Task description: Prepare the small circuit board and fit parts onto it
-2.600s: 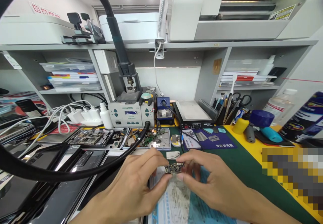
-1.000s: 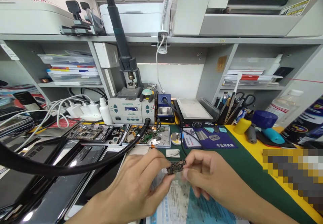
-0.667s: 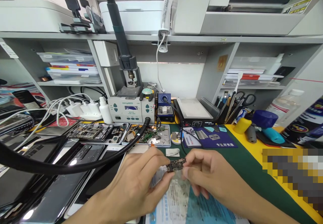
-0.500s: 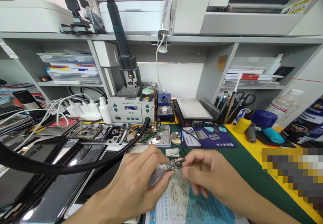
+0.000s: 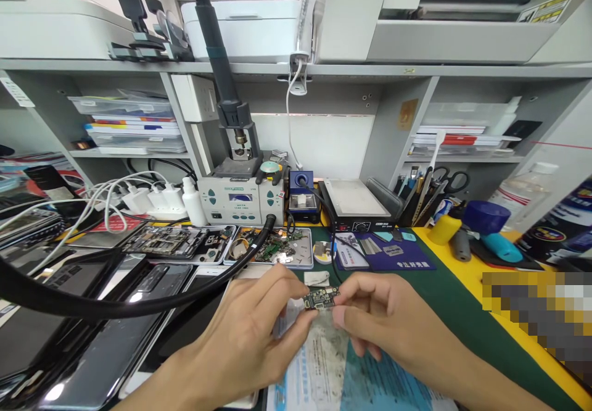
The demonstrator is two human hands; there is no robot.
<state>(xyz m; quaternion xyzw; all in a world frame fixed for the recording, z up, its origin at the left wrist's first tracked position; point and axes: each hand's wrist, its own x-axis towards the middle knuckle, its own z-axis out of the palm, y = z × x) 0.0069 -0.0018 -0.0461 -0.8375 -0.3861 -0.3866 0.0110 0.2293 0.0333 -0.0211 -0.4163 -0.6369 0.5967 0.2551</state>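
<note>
Behind my work, a grey hot-air rework station with a small display [image 5: 240,200] stands beside a blue soldering-iron stand [image 5: 300,192] and a black flat heating plate [image 5: 354,206]. A thick black hose [image 5: 139,305] curves across opened phones [image 5: 171,242]. To my right on the yellow bench edge [image 5: 467,275] sit a yellow bottle [image 5: 441,229] and black-handled scissors [image 5: 451,182].

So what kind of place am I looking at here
Most likely a phone repair bench: a hot-air rework station, opened phones on the bench, and a small circuit board held between the left hand and right hand.
</note>
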